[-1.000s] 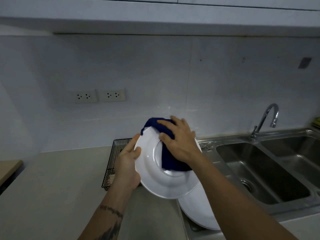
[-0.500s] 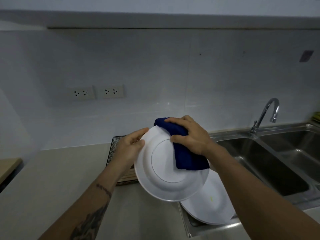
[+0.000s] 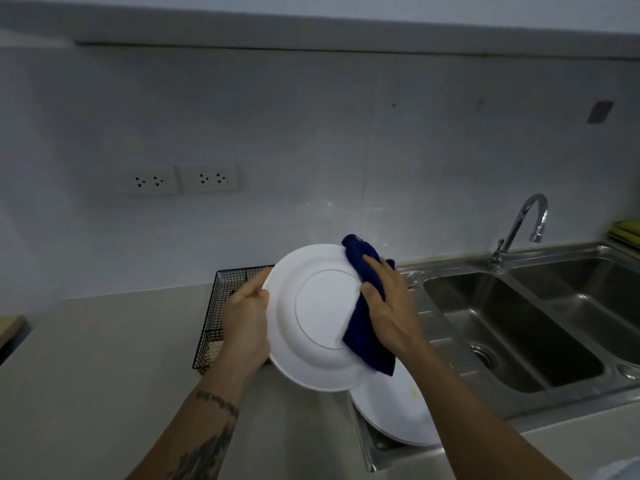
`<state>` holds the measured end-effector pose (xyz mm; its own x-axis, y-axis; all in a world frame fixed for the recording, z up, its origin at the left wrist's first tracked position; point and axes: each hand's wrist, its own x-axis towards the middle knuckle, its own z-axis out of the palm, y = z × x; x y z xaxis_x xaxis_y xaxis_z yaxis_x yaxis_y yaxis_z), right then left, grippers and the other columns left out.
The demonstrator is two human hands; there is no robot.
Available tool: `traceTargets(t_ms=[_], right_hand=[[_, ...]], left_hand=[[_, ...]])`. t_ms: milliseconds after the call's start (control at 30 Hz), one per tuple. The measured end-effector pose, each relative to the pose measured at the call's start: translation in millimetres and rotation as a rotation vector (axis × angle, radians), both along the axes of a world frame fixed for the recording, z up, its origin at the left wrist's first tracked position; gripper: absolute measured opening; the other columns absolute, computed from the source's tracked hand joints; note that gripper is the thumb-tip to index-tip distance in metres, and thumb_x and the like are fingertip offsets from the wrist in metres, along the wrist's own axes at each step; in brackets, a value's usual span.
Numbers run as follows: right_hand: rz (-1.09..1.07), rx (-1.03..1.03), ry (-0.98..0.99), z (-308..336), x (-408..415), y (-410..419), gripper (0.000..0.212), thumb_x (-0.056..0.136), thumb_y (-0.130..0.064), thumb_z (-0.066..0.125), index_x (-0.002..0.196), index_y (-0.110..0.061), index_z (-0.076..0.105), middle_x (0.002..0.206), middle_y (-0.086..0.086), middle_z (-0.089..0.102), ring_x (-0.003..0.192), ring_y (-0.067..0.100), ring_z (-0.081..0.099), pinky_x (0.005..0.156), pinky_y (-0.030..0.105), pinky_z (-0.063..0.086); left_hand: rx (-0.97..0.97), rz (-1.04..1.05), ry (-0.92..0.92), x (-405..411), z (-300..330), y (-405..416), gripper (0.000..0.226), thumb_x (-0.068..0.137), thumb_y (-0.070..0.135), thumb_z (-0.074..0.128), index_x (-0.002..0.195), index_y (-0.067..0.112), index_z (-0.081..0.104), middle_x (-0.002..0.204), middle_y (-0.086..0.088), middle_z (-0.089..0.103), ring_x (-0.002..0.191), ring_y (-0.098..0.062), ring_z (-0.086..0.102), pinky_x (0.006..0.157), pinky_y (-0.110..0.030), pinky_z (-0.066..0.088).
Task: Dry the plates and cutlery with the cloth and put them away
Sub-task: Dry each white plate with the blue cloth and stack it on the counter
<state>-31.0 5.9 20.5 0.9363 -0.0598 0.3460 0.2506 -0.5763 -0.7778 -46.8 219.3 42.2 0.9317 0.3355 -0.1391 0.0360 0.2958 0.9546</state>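
Observation:
A white plate (image 3: 311, 323) is held up over the counter with its underside toward me. My left hand (image 3: 246, 317) grips its left rim. My right hand (image 3: 388, 306) presses a dark blue cloth (image 3: 367, 337) against the plate's right side, fingers curled round the cloth. Below, another white plate (image 3: 394, 417) lies on the steel drainboard (image 3: 367, 452) next to the sink. A black wire basket (image 3: 216, 317) stands on the counter behind my left hand; what lies in it is mostly hidden.
A double steel sink (image 3: 512, 327) with a chrome tap (image 3: 519, 226) fills the right side. A beige counter (image 3: 104, 375) stretches to the left. Two wall sockets (image 3: 180, 180) sit on the tiled wall. A cabinet underside (image 3: 311, 26) runs overhead.
The cloth and my right hand have slid from the plate's centre and top toward its right edge. The plate has risen a little. My left hand has kept its hold on the rim.

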Motion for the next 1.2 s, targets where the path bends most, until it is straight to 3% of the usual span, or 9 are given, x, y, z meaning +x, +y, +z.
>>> traceTargets(t_ms=[133, 233, 433, 600, 733, 867, 1000, 1100, 1200], right_hand=[[0.023, -0.275, -0.105, 30.7, 7.7, 23.3, 0.058, 0.088, -0.038, 0.037, 0.145, -0.027, 0.044, 0.155, 0.001, 0.035, 0.147, 0.025, 0.019, 0.117, 0.038, 0.014], [0.142, -0.504, -0.254, 37.6, 0.5, 54.6, 0.055, 0.085, -0.034, 0.041, 0.139, -0.028, 0.050, 0.151, 0.005, 0.040, 0.144, 0.029, 0.023, 0.116, 0.046, 0.014], [0.285, -0.561, -0.359, -10.4, -37.4, 60.9, 0.057, 0.084, -0.028, 0.044, 0.140, -0.035, 0.046, 0.158, -0.002, 0.027, 0.148, 0.024, 0.014, 0.118, 0.056, 0.005], [0.149, -0.262, -0.409, -10.3, -22.9, 35.4, 0.051, 0.085, -0.023, 0.049, 0.135, -0.028, 0.055, 0.154, -0.002, 0.036, 0.145, 0.020, 0.026, 0.114, 0.057, 0.020], [0.046, 0.031, -0.231, 14.1, -5.3, 23.9, 0.049, 0.089, -0.033, 0.041, 0.137, -0.032, 0.051, 0.150, -0.006, 0.041, 0.138, 0.011, 0.033, 0.115, 0.048, 0.026], [0.029, -0.192, -0.197, 46.7, 8.5, 32.3, 0.053, 0.088, -0.037, 0.037, 0.139, -0.030, 0.050, 0.148, -0.002, 0.045, 0.135, 0.019, 0.037, 0.113, 0.043, 0.026], [0.131, -0.525, -0.252, 47.1, 3.4, 60.3, 0.054, 0.089, -0.042, 0.035, 0.143, -0.038, 0.041, 0.155, -0.003, 0.033, 0.143, 0.025, 0.024, 0.116, 0.054, 0.015], [0.148, -0.535, -0.243, 32.5, -3.1, 61.8, 0.057, 0.090, -0.048, 0.027, 0.147, -0.044, 0.029, 0.160, -0.005, 0.020, 0.148, 0.022, 0.011, 0.117, 0.060, 0.001], [0.012, -0.463, -0.116, 22.1, 4.0, 45.2, 0.061, 0.089, -0.055, 0.026, 0.149, -0.045, 0.020, 0.160, -0.003, 0.021, 0.147, 0.025, 0.015, 0.116, 0.062, 0.006]], left_hand=[[-0.019, -0.031, 0.022, -0.6, 6.5, -24.0, 0.047, 0.091, -0.009, 0.044, 0.112, 0.021, 0.073, 0.109, 0.000, 0.073, 0.102, -0.022, 0.069, 0.092, -0.039, 0.055], [-0.113, -0.003, 0.032, 4.7, 7.9, -33.1, 0.043, 0.091, -0.007, 0.048, 0.117, 0.018, 0.070, 0.114, -0.007, 0.072, 0.105, -0.024, 0.068, 0.096, -0.040, 0.053], [-0.417, 0.145, 0.119, 5.8, 17.8, -4.8, 0.011, 0.085, 0.008, 0.066, 0.091, 0.008, 0.076, 0.081, -0.012, 0.074, 0.063, -0.025, 0.069, 0.055, -0.034, 0.056], [-0.291, 0.184, 0.132, 2.3, 15.9, 10.0, 0.049, 0.093, -0.007, 0.041, 0.085, 0.026, 0.076, 0.093, 0.003, 0.068, 0.085, -0.026, 0.062, 0.082, -0.044, 0.055], [-0.208, 0.143, 0.113, 2.4, 17.6, 13.7, 0.047, 0.093, -0.005, 0.043, 0.117, 0.024, 0.071, 0.112, 0.004, 0.070, 0.101, -0.026, 0.065, 0.090, -0.044, 0.054], [-0.119, 0.064, 0.075, -1.1, 23.3, 2.1, 0.044, 0.096, -0.003, 0.045, 0.121, 0.023, 0.069, 0.106, 0.008, 0.068, 0.095, -0.020, 0.065, 0.092, -0.042, 0.054], [-0.094, 0.033, 0.034, -5.7, 24.0, -9.2, 0.041, 0.096, -0.003, 0.047, 0.118, 0.022, 0.070, 0.118, 0.002, 0.067, 0.105, -0.017, 0.062, 0.100, -0.037, 0.050], [-0.090, 0.053, 0.023, -8.2, 21.4, -2.3, 0.041, 0.097, -0.003, 0.047, 0.114, 0.025, 0.072, 0.112, 0.005, 0.067, 0.100, -0.015, 0.062, 0.096, -0.034, 0.051], [-0.078, 0.084, 0.023, -12.0, 19.1, 11.7, 0.039, 0.096, -0.003, 0.047, 0.117, 0.020, 0.071, 0.101, 0.010, 0.068, 0.093, -0.017, 0.065, 0.093, -0.038, 0.054]])
